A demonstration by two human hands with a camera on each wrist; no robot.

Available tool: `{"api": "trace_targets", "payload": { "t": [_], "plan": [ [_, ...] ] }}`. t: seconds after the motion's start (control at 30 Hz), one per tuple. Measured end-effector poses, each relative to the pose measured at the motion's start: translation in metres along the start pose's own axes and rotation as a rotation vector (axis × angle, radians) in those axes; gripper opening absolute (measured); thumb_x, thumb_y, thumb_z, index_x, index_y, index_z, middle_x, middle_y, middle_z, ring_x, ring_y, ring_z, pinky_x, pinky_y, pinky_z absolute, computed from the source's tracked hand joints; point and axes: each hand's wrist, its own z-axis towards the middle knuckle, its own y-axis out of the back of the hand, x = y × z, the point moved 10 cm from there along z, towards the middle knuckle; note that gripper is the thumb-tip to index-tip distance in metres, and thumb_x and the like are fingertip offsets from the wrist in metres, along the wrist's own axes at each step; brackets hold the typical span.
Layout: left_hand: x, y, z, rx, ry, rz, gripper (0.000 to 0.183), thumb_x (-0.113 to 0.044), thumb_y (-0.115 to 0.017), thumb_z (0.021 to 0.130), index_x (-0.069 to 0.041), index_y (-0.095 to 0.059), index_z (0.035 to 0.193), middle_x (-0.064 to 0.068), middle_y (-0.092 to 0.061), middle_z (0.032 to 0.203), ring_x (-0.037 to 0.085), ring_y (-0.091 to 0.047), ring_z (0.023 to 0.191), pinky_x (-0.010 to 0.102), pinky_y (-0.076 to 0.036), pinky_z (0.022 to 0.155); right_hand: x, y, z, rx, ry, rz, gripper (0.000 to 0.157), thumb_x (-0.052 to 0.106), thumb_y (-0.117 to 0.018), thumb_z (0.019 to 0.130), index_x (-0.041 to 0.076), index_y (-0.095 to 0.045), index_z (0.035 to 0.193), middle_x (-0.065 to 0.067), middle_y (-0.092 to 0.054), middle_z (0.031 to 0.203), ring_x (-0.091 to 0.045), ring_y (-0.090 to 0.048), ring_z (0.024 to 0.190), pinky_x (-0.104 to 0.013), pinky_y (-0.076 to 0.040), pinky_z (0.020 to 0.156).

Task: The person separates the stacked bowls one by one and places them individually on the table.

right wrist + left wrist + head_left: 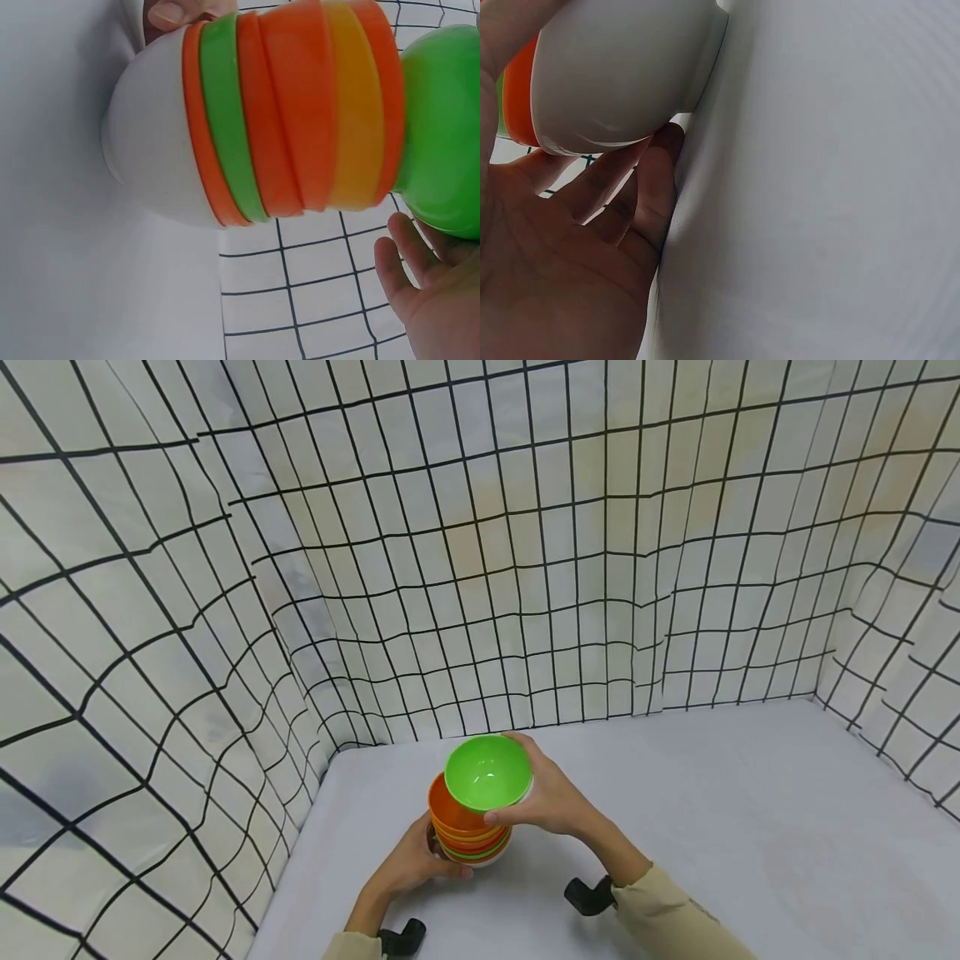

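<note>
A stack of nested bowls [453,814] in orange, yellow and green stands on the table, with a white bowl [154,127] at its bottom. My left hand [416,858] holds the stack low on its side, fingers curled around the white bowl close over the tabletop. Above the stack, my right hand [551,789] grips a green bowl [487,772] by its right side, thumb at the near rim and fingers at the far side. The green bowl is tilted so its inside faces the head view. In the right wrist view, its base overlaps the top orange bowl's rim.
A white-covered table [720,827] stretches off to the right. White walls with a black grid [480,568] rise behind it and at both sides, the left wall close to the stack. Black wrist mounts [588,896] sit at both sleeves.
</note>
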Motion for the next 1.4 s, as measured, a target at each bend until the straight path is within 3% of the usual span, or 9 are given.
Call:
{"api": "trace_targets", "payload": {
  "t": [0.07,0.13,0.23,0.3,0.47,0.73,1.23,1.4],
  "plan": [
    [0.001,-0.001,0.000,0.005,0.002,-0.013,0.085,-0.016,-0.094,0.072,-0.025,-0.048,0.143,-0.002,-0.063,0.137,0.019,-0.060,0.123,0.027,-0.051,0.106,0.000,0.006,-0.002,-0.021,0.005,0.002,0.106,0.030,-0.093,0.072,0.019,-0.030,0.156,-0.005,-0.053,0.146,-0.029,-0.059,0.124,-0.041,-0.060,0.097],
    [0.000,-0.001,0.000,0.007,-0.001,-0.027,0.088,-0.015,-0.094,0.071,-0.025,-0.047,0.145,-0.002,-0.062,0.139,0.018,-0.060,0.126,0.030,-0.049,0.111,-0.001,0.012,-0.005,-0.041,0.008,0.003,0.106,0.029,-0.093,0.072,0.018,-0.030,0.156,-0.006,-0.051,0.148,-0.030,-0.059,0.124,-0.042,-0.061,0.097],
    [-0.001,-0.002,0.001,0.008,-0.006,-0.051,0.091,-0.014,-0.094,0.071,-0.023,-0.046,0.147,-0.001,-0.061,0.142,0.020,-0.058,0.132,0.038,-0.045,0.119,-0.002,0.024,-0.009,-0.080,0.011,-0.007,0.108,0.027,-0.094,0.071,0.017,-0.029,0.157,-0.007,-0.050,0.149,-0.032,-0.058,0.125,-0.043,-0.061,0.097],
    [-0.003,-0.002,0.001,0.005,-0.010,-0.063,0.092,-0.013,-0.095,0.070,-0.022,-0.046,0.147,0.000,-0.061,0.142,0.023,-0.057,0.134,0.050,-0.043,0.120,-0.004,0.034,-0.013,-0.106,0.002,-0.011,0.108,0.024,-0.094,0.071,0.016,-0.028,0.157,-0.009,-0.049,0.150,-0.034,-0.058,0.125,-0.043,-0.061,0.097],
    [-0.002,-0.003,0.003,-0.002,-0.008,-0.082,0.092,-0.012,-0.094,0.070,-0.021,-0.046,0.148,0.002,-0.060,0.144,0.026,-0.054,0.137,0.056,-0.038,0.122,-0.018,0.062,-0.019,-0.186,-0.047,-0.066,0.110,0.022,-0.093,0.071,0.014,-0.026,0.158,-0.014,-0.048,0.150,-0.038,-0.057,0.124,-0.045,-0.062,0.095],
    [0.001,-0.004,0.005,0.006,0.011,-0.109,0.092,-0.011,-0.094,0.070,-0.021,-0.046,0.148,0.002,-0.058,0.146,0.024,-0.052,0.139,0.053,-0.034,0.125,-0.057,0.113,-0.027,-0.299,-0.152,-0.195,0.117,0.031,-0.094,0.071,0.013,-0.021,0.160,-0.018,-0.045,0.152,-0.041,-0.054,0.128,-0.050,-0.060,0.097],
    [0.001,-0.005,0.001,0.015,0.005,-0.100,0.091,-0.013,-0.093,0.073,-0.021,-0.044,0.149,0.002,-0.057,0.148,0.020,-0.054,0.137,0.052,-0.037,0.124,-0.119,0.196,-0.056,-0.394,-0.222,-0.278,0.113,0.031,-0.090,0.078,0.003,-0.016,0.159,-0.025,-0.040,0.152,-0.045,-0.044,0.136,-0.064,-0.046,0.108],
    [0.002,-0.002,-0.001,-0.001,0.017,-0.105,0.091,-0.012,-0.093,0.072,-0.021,-0.044,0.149,0.002,-0.057,0.148,0.021,-0.054,0.137,0.052,-0.038,0.123,-0.145,0.216,-0.072,-0.397,-0.312,-0.344,0.117,0.041,-0.088,0.079,0.000,-0.013,0.159,-0.029,-0.037,0.154,-0.048,-0.042,0.138,-0.069,-0.042,0.110]
  ]
}}
